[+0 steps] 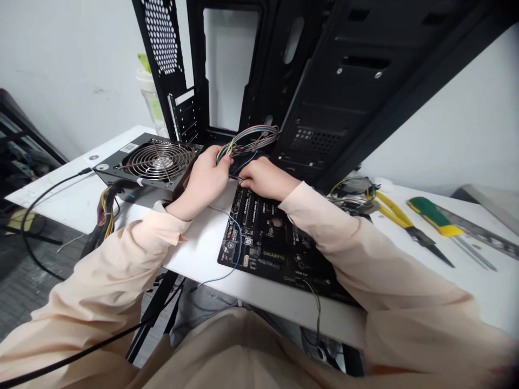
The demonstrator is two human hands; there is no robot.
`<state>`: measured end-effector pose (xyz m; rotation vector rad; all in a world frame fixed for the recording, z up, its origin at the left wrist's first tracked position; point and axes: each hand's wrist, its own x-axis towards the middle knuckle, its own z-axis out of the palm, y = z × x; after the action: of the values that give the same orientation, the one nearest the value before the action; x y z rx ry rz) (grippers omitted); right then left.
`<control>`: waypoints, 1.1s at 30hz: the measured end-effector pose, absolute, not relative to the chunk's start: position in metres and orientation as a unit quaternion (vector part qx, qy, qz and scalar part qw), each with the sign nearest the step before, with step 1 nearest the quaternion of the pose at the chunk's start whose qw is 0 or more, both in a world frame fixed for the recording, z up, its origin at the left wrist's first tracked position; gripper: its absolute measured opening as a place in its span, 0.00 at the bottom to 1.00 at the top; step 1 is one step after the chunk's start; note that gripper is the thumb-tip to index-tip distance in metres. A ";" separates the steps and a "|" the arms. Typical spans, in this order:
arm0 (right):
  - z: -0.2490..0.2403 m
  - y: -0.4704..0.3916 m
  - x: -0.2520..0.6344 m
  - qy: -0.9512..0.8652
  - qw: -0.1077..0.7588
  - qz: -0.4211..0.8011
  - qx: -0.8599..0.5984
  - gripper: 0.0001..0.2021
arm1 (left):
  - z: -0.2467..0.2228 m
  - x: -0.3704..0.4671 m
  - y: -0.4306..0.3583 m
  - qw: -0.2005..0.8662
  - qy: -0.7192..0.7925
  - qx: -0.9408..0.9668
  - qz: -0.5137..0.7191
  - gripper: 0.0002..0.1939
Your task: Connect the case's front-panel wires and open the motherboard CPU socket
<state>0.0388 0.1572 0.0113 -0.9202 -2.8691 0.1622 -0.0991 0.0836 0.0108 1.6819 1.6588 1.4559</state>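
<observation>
My left hand (211, 173) is closed around a bundle of thin coloured wires (255, 132) that loops out of the open computer case (275, 70). Just to its right, my right hand (263, 175) pinches dark wires from the same area; their ends are hidden by my fingers. Below both hands lies a black motherboard (273, 255) marked GIGABYTE, partly under my right forearm. A blue wire (240, 243) trails across the board's left edge and over the table's front. Left of my left hand sits a power supply (162, 159) with its round fan grille facing up.
Yellow-handled pliers (393, 213), a green-and-yellow screwdriver (432, 213) and a metal ruler (478, 224) lie on the white table (194, 248). More loose wires (352, 189) sit beside the case. A bottle (151, 97) stands behind the power supply. A black cable (40, 189) hangs off the left side.
</observation>
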 end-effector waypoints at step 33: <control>0.005 0.156 0.039 -0.945 0.062 0.057 -0.316 0.08 | 0.022 -0.101 0.083 0.300 0.576 0.502 0.571 0.05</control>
<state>0.0389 0.1560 0.0055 -0.9546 -2.8583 0.1725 -0.1012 0.0830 0.0223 1.3326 1.5285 1.5164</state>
